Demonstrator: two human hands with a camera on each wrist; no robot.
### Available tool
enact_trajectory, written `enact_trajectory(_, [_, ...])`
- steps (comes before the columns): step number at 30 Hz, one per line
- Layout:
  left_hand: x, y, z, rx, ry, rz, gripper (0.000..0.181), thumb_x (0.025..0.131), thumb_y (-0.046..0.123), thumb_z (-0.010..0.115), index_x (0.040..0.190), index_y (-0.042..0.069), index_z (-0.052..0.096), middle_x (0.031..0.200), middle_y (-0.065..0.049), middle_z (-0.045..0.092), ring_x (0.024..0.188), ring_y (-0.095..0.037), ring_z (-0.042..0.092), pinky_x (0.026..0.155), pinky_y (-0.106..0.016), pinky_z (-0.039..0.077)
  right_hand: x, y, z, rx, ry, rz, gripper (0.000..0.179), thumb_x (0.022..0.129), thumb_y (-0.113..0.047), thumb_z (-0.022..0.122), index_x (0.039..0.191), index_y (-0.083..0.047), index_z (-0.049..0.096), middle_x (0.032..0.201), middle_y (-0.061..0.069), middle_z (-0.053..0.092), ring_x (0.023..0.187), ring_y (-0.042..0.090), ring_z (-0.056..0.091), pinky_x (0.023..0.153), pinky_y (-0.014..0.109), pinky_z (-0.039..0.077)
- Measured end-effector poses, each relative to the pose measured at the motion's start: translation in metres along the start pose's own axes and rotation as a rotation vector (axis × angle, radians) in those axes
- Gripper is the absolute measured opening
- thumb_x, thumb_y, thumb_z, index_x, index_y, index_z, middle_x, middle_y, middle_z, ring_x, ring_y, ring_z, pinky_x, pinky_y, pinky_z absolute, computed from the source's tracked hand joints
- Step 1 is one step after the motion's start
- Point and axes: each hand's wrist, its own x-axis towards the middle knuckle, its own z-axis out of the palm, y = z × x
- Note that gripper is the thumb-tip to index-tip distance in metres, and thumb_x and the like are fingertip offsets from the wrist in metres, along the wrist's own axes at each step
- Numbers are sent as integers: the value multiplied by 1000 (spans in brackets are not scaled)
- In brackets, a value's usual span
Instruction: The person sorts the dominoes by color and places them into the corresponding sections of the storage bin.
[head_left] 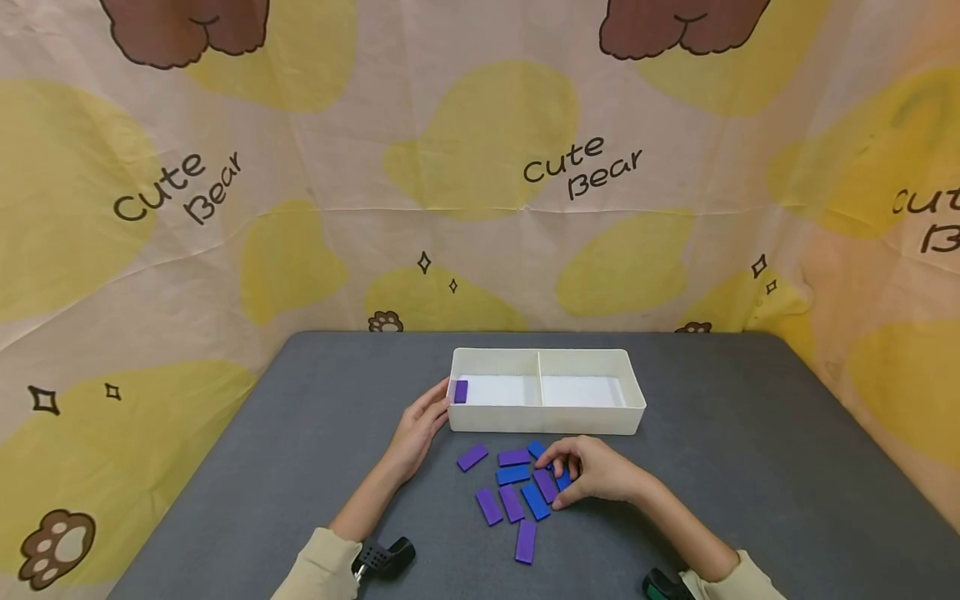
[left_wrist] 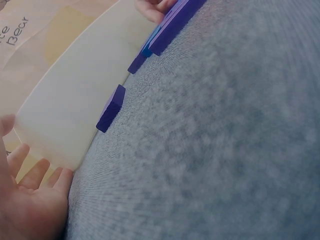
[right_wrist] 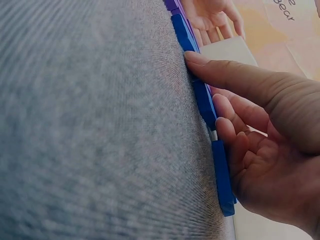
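Head view: left hand [head_left: 417,435], fingers extended, against box [head_left: 540,420]; right hand [head_left: 602,472] over purple block [head_left: 545,486], thumb and finger near ends, grip cannot be told.

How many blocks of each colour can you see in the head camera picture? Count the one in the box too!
Purple blocks: 7 (6 on the table, 1 in the box)
Blue blocks: 4
Total: 11 showing; the right hand may hide more.

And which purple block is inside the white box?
The purple block at the left end of the left compartment; the other purple blocks are outside.
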Motion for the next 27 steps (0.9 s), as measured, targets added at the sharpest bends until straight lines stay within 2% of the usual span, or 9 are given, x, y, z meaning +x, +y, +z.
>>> enact_trajectory(6, [0,0,0,5,2,1,54,112,11,46,161,-7,32,169,-27,30,155,-38,31,122,-35,38,-1,-3,0,-3,-1,1,42,76,-8,93,113,1,75,86,-2,59,69,3,48,62,19,42])
enact_trajectory(14, [0,0,0,8,1,-2,54,112,12,47,162,-5,33,169,-26,30,156,-38,30,125,-43,33,-1,-4,-1,7,-6,0,41,78,-9,92,113,1,74,87,0,61,69,3,49,62,19,43])
enact_trajectory(27, [0,0,0,-15,5,-2,54,112,10,47,161,-6,33,169,-25,30,156,-37,30,123,-38,36,1,-8,-8,32,-13,-11,41,82,-6,89,117,6,70,91,4,64,72,6,57,63,20,50])
